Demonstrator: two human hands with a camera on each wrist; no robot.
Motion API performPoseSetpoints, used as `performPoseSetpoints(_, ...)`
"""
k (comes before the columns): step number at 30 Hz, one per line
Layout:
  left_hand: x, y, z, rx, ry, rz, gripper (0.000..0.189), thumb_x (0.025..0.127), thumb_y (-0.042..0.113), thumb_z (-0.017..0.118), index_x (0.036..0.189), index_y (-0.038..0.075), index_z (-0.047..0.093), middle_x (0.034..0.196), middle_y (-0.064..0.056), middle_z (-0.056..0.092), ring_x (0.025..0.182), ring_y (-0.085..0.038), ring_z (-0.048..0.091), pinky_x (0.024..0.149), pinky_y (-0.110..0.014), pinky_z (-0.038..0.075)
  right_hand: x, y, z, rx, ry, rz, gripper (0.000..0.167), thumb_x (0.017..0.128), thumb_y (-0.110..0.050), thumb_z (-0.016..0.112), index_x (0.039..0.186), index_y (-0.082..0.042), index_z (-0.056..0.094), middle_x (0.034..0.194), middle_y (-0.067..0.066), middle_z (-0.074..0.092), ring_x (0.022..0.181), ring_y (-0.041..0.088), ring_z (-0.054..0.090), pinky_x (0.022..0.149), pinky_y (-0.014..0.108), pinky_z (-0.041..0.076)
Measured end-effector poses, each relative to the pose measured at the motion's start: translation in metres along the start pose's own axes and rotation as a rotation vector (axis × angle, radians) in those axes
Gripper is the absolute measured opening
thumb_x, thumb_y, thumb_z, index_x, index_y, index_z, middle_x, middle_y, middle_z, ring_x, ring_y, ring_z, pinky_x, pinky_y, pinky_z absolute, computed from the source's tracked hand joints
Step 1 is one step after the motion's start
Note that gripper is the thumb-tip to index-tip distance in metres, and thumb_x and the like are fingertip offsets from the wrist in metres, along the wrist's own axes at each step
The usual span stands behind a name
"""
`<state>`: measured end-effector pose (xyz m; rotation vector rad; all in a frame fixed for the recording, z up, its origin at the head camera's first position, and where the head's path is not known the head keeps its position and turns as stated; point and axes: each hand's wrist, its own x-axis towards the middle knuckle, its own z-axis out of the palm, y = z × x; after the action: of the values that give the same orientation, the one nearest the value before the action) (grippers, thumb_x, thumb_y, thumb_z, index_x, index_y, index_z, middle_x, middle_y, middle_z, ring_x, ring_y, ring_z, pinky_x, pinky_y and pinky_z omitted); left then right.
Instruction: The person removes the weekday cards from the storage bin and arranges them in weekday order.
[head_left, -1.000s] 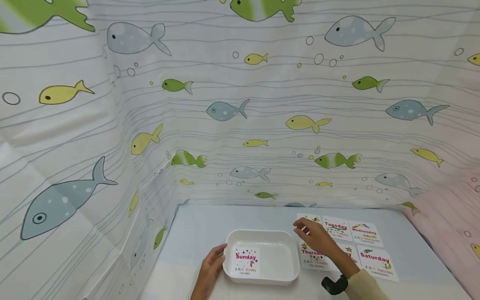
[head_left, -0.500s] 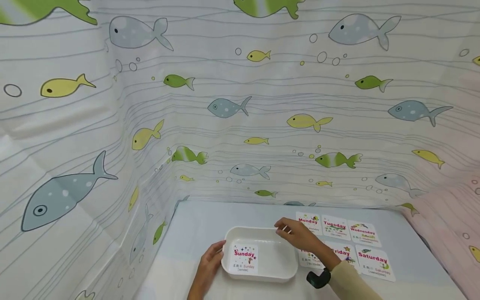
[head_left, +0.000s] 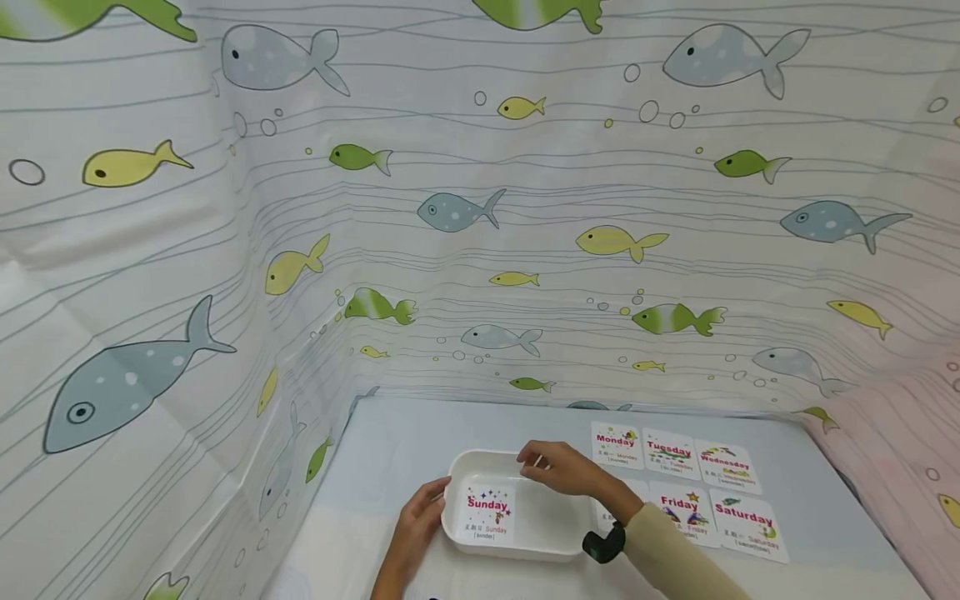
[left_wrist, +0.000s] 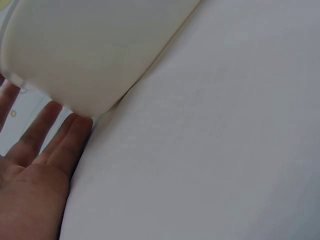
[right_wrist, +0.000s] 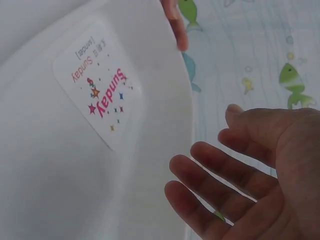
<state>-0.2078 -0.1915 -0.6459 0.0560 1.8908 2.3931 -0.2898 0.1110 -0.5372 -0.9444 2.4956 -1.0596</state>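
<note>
A white tray [head_left: 551,521] stands on the table with a Sunday card [head_left: 487,515] lying in its left part. My left hand [head_left: 417,527] is at the tray's left end. In the left wrist view its fairly straight fingers [left_wrist: 72,145] meet the outer wall of the tray. Over the tray's far right part hovers my right hand [head_left: 562,468], holding nothing. The right wrist view shows this hand's fingers [right_wrist: 200,175] loosely bent and apart, overlapping the rim. A dark band [head_left: 604,543] circles the right wrist.
Right of the tray lie two rows of weekday cards, among them Monday [head_left: 617,445], Tuesday [head_left: 669,455], Wednesday [head_left: 727,467], Friday [head_left: 681,513] and Saturday [head_left: 746,523]. The right forearm partly covers another card [head_left: 636,490]. A fish-patterned cloth [head_left: 540,250] hangs behind the table.
My right hand has moved left from above the cards to above the tray, uncovering the Monday and Friday cards. The left hand stays at the tray's left end.
</note>
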Motion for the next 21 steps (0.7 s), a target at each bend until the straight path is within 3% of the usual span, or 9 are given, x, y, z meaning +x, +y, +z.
performPoseSetpoints(5, 0.001, 0.0, 0.001, -0.003, -0.002, 0.01, 0.052, 0.101, 0.018, 0.056, 0.145, -0.004, 0.043, 0.152, -0.03, 0.04, 0.136, -0.028, 0.052, 0.103, -0.025, 0.05, 0.006, 0.001, 0.012, -0.015, -0.05, 0.001, 0.025, 0.098, -0.026, 0.065, 0.118, -0.011, 0.067, 0.105, -0.005, 0.07, 0.097, 0.012, 0.066, 0.082, 0.024, 0.056)
performPoseSetpoints(13, 0.001, 0.0, 0.001, 0.016, 0.0, 0.01, 0.048, 0.101, 0.015, 0.054, 0.145, -0.003, 0.044, 0.152, -0.029, 0.042, 0.136, -0.03, 0.051, 0.102, -0.026, 0.051, 0.019, 0.0, 0.021, -0.065, -0.083, -0.004, 0.025, 0.096, -0.024, 0.068, 0.116, -0.009, 0.067, 0.104, -0.005, 0.072, 0.095, 0.01, 0.067, 0.082, 0.026, 0.057)
performPoseSetpoints(21, 0.001, 0.0, 0.0, 0.0, -0.004, 0.0, 0.046, 0.101, 0.012, 0.053, 0.145, -0.001, 0.045, 0.152, -0.028, 0.041, 0.139, -0.035, 0.047, 0.103, -0.026, 0.05, 0.029, 0.0, 0.03, -0.051, -0.121, 0.011, 0.028, 0.093, -0.022, 0.071, 0.116, -0.007, 0.067, 0.114, 0.009, 0.072, 0.106, 0.021, 0.069, 0.09, 0.033, 0.058)
